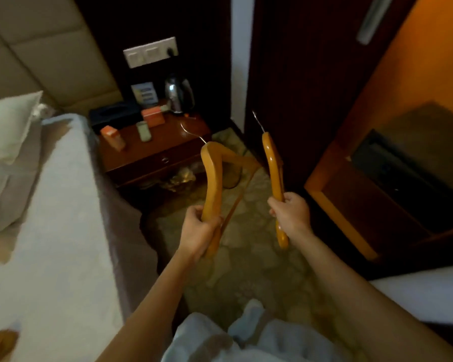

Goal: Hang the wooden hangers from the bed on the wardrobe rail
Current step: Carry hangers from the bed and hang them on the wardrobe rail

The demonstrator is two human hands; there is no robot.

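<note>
- Two wooden hangers are being carried upright, one in each hand, in the gap between the bed (63, 231) and the wardrobe.
- The left-hand hanger (213, 178) is being gripped in the clenched left hand (198, 231) at the end of one shoulder arm, where arm and crossbar meet; this is judged to leave the wire hook (191, 131) free and pointing up and away, ready for a rail.
- The right-hand hanger (273, 168) is being seen edge-on and is being clasped low on its arm by the closed right hand (292, 214), its lower tip sticking out below the fist and its hook (258, 121) likewise being kept uppermost.
- The two hangers are being kept apart, probably so that the hooks do not tangle.
- A further piece of orange wood (0, 343) is lying on the bed at the lower left edge; it is probably another hanger, though it is too blurred to be sure.
- The wardrobe rail is not being shown; only a dark wardrobe door (298, 87) and the lit orange interior (416, 87) to the right are being seen.
- The floor is being covered by a patterned carpet (246, 270), and a nightstand (154, 145) bearing a kettle (179, 94) and small boxes is standing between the bed and the wardrobe.
</note>
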